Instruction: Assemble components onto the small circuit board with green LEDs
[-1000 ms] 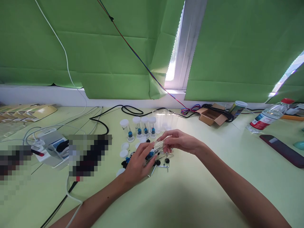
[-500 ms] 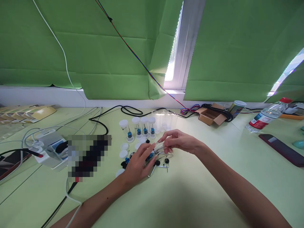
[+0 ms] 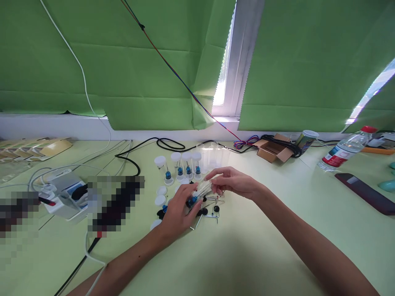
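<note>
My left hand (image 3: 177, 211) is wrapped round a clear plastic tube (image 3: 204, 188), which lies tilted with a blue part (image 3: 193, 200) at its lower end. At the tube's upper end, my right hand (image 3: 233, 181) has its fingers bent and pressed together; what they grip is too small to make out. Under the hands lie thin metal rods (image 3: 212, 215) and black round pieces (image 3: 216, 209). Behind them stand several capped clear tubes (image 3: 160, 164) with blue parts inside. Loose white caps (image 3: 160, 200) sit left of my left hand, near another blue and black part (image 3: 161, 213).
Uncapped clear tubes (image 3: 212, 154) stand at the back. To the right are an open cardboard box (image 3: 273, 153), a can (image 3: 306, 140), a water bottle (image 3: 347, 149) and a dark phone-like slab (image 3: 365, 193). A white power strip (image 3: 66, 193) and cables occupy the left.
My right hand has shifted slightly up to the tube's end; thin metal pieces showed at its fingertips before. The tube and its blue part now show more clearly in my left hand.
</note>
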`<state>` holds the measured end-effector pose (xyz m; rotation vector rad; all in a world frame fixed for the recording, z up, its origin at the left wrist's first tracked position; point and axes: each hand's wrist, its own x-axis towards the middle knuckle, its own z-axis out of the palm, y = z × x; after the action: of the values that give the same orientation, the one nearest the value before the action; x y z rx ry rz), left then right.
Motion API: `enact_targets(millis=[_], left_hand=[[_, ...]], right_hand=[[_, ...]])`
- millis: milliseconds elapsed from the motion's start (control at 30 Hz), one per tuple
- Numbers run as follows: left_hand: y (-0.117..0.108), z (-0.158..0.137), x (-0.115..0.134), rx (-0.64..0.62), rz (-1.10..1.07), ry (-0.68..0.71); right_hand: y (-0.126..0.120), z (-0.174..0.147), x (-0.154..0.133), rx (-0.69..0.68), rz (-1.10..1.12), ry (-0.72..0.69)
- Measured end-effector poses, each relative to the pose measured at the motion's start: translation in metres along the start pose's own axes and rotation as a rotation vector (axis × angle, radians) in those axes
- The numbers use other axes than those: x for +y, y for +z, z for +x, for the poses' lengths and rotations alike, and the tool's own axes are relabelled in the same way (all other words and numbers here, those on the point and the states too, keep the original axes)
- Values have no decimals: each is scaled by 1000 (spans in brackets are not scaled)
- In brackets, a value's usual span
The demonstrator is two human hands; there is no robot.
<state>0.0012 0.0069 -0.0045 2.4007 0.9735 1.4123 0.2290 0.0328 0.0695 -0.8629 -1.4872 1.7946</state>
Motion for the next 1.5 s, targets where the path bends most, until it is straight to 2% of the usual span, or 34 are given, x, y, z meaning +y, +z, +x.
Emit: enact_targets(millis=[133,233,333,433,633,833,1500], left_hand=[[2,2,2,115,-146,-282],[1,4,3,154,-244,-403],[1,6,2,153,-294,-460],[2,6,1,147,-308,-479],[2,5,1,122,-288,-479],[1,7,5,116,-289,-516],[2,5,1,122,-284,-497]], right_hand=[[-3,-2,-6,107,-46,-68],[-7,1,1,215,-272,-55],[-8,7,17,291,-568,-50],[-5,13,31,354,-832,-84],[-3,17,42,296,-1006,-91],[-2,19,51,230,-1071,-60],[-7,22,63,225,-1084,-76]])
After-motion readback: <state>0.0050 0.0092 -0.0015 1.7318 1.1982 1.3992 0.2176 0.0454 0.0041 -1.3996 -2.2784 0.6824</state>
